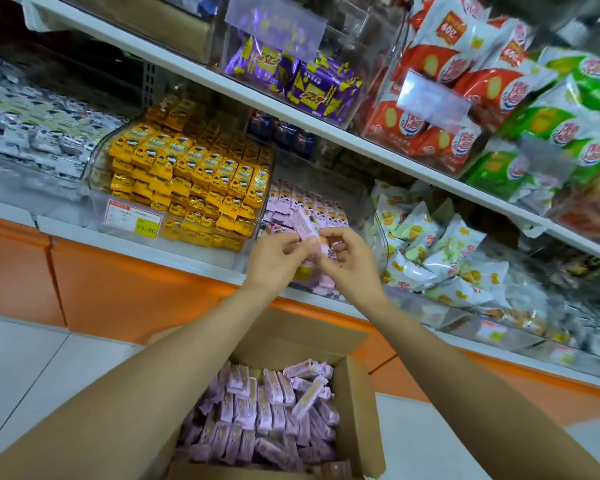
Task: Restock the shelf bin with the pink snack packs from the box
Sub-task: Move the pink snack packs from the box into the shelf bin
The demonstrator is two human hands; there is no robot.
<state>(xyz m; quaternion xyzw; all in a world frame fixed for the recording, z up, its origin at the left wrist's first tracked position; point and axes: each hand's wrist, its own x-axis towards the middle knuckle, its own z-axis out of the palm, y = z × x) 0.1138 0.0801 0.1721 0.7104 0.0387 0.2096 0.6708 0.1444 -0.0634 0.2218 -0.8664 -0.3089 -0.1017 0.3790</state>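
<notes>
**Both hands on one pink pack in front of the bin**

In the middle of the frame I see my left hand (276, 258) and right hand (353, 263) meeting on a single oblong pink snack pack (307, 226). The left hand pinches it between thumb and fingers. The right hand's curled fingers grip its lower end. The pack stands tilted, with its top leaning to the upper left, and it is raised just in front of the clear plastic shelf bin (355, 202).

That bin sits on the lower white shelf and already holds a row of matching pink packs (317, 201) standing along its back. More lie below them, partly hidden by my hands.

At the bottom centre, between my forearms, is the open brown cardboard box (362, 420). It is filled with a loose heap of pink packs (267, 412).

To the left of the pink bin, touching it, is a clear bin stacked with yellow foil snack packs (194, 174), and a white price label with a red border (134, 221) is on its front. To the right lie white and green pillow bags (426, 247).

On the shelf above are purple and yellow packs (291, 76), red and white bags (440, 98) and green and white bags (551, 133). An orange base panel (118, 289) runs under the lower shelf.
</notes>
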